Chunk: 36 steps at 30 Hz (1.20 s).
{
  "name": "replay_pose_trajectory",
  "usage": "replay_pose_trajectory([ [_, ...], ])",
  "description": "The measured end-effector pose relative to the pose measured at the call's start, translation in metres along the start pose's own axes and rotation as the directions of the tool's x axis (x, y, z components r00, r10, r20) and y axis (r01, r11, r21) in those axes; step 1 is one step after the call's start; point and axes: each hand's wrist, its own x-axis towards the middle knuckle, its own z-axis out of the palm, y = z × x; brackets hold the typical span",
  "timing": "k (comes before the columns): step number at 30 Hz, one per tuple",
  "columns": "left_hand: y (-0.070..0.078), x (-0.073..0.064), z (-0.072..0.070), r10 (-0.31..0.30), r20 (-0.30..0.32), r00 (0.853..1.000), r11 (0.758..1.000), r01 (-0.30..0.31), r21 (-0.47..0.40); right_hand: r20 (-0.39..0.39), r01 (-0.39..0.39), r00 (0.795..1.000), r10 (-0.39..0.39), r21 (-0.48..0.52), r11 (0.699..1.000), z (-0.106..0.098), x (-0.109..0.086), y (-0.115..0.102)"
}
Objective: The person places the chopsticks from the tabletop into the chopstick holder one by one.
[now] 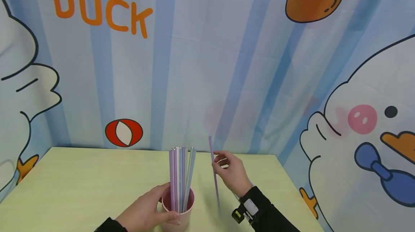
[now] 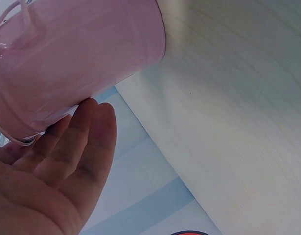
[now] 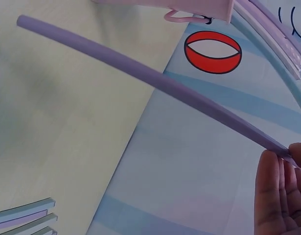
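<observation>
A small pink pail stands on the table, holding an upright bunch of pastel straws. My left hand grips the pail from the left, thumb across the front and fingers round the far side. In the left wrist view the fingertips touch the wall of the pail. To the right of the pail, my right hand pinches a single purple straw near its upper part. The right wrist view shows that purple straw slanting out from between thumb and fingers, its far end free.
More straws lie on the pale wooden table, partly hidden behind my right wrist in the head view. A striped blue curtain with cartoon duck prints hangs right behind the table's back edge.
</observation>
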Motion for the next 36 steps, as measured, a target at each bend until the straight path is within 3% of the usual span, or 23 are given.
replay_pose_trajectory([
  [3,0.000,0.000,0.000,-0.001,-0.001,1.000,1.000,0.001,-0.002,-0.019,0.002,1.000,-0.001,0.036,0.999,0.000,0.002,-0.009],
  [10,0.001,0.000,0.000,-0.005,-0.004,1.000,1.000,0.005,-0.001,-0.052,0.021,0.999,-0.015,0.112,0.994,-0.009,0.000,-0.051],
  [18,0.001,-0.001,0.000,-0.011,-0.007,1.000,1.000,0.011,-0.001,-0.119,0.034,0.993,-0.018,0.130,0.991,-0.012,0.005,-0.069],
  [24,0.001,0.000,0.001,-0.025,-0.004,1.000,1.000,0.025,-0.014,-0.149,0.069,0.988,-0.038,0.210,0.975,-0.012,0.011,-0.075],
  [31,0.000,0.001,0.001,-0.037,-0.002,0.999,0.999,0.037,-0.026,-0.176,0.101,0.983,-0.051,0.289,0.952,-0.005,0.022,-0.055],
  [36,0.000,0.001,0.001,-0.036,-0.003,0.999,0.999,0.036,-0.026,-0.197,0.150,0.976,-0.089,0.315,0.937,-0.003,0.023,-0.054],
])
